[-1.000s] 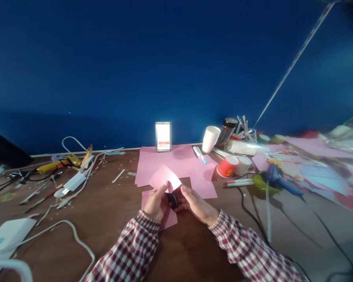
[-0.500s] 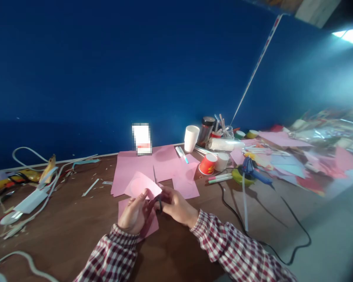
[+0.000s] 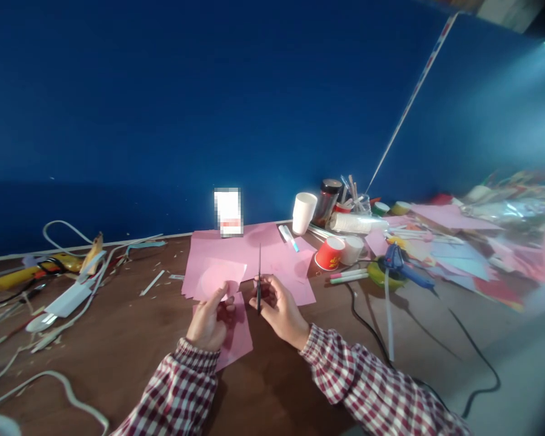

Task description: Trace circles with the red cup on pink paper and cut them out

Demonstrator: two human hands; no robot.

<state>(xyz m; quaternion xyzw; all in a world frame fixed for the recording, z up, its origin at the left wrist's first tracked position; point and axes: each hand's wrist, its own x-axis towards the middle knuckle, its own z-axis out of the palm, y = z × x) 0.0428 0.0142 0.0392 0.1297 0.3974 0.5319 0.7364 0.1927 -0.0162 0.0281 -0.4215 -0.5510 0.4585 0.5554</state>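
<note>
Between its thumb and fingers, my left hand (image 3: 210,321) pinches a piece of pink paper (image 3: 221,277), with a faint rounded outline on it. My right hand (image 3: 282,312) grips a pair of scissors (image 3: 259,284), the blades pointing away from me toward the wall. A small gap separates the scissors from the held paper. Larger pink sheets (image 3: 254,241) lie flat beyond both hands, and another pink sheet (image 3: 238,339) lies under and beside my left hand.
Right of the sheets stand a white paper cup (image 3: 304,212), a red paper cup (image 3: 330,253) and a dark-lidded jar (image 3: 327,200). A blue glue gun (image 3: 404,269) rests on a yellow-green tape roll (image 3: 381,275), its black cord trailing forward. White cables (image 3: 72,393) and scraps cover the left side.
The scissors have come away from the paper and turned upright in my right hand. My left hand has tilted the paper flatter. The view has shifted slightly left.
</note>
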